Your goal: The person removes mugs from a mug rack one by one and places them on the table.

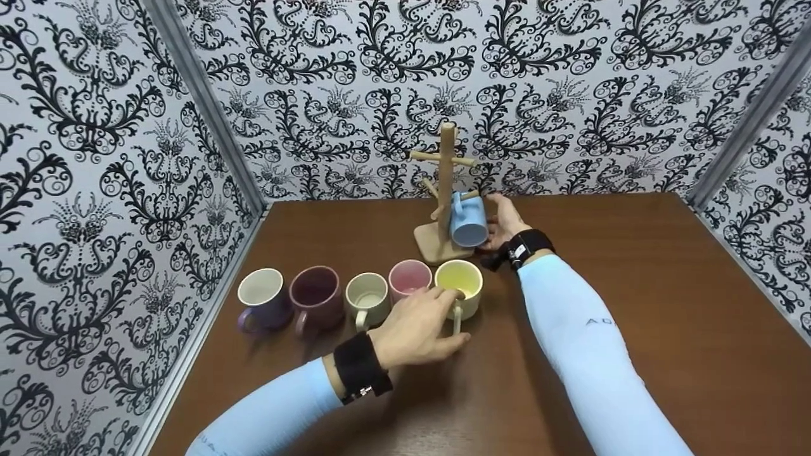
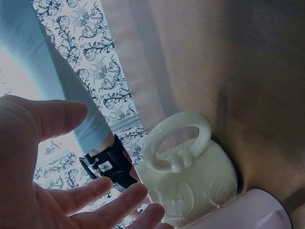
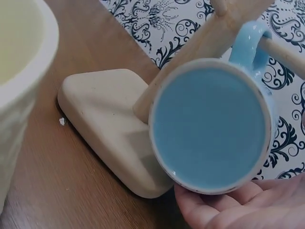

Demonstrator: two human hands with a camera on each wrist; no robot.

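Note:
A light blue mug [image 1: 469, 228] hangs by its handle on a lower peg of the wooden mug stand [image 1: 446, 171], its mouth tilted toward me. My right hand [image 1: 505, 223] holds this mug from the right; in the right wrist view, fingers [image 3: 209, 205] curl under its side. Beside the handle of the pale yellow mug [image 1: 470, 305] is my left hand [image 1: 415, 329]. Its fingers are loosely spread and hold nothing, and the left wrist view shows a gap between them and the mug's ring handle [image 2: 205, 131]. The pink mug [image 1: 410, 277] is partly hidden behind the left hand.
Left of the pink mug, a cream mug [image 1: 367, 297], a maroon mug [image 1: 315, 296] and a purple mug [image 1: 263, 299] continue the row on the brown table [image 1: 633, 266]. Patterned wall panels [image 1: 570, 82] stand behind and at both sides. The stand's upper pegs [image 1: 466, 161] stick out above the mugs.

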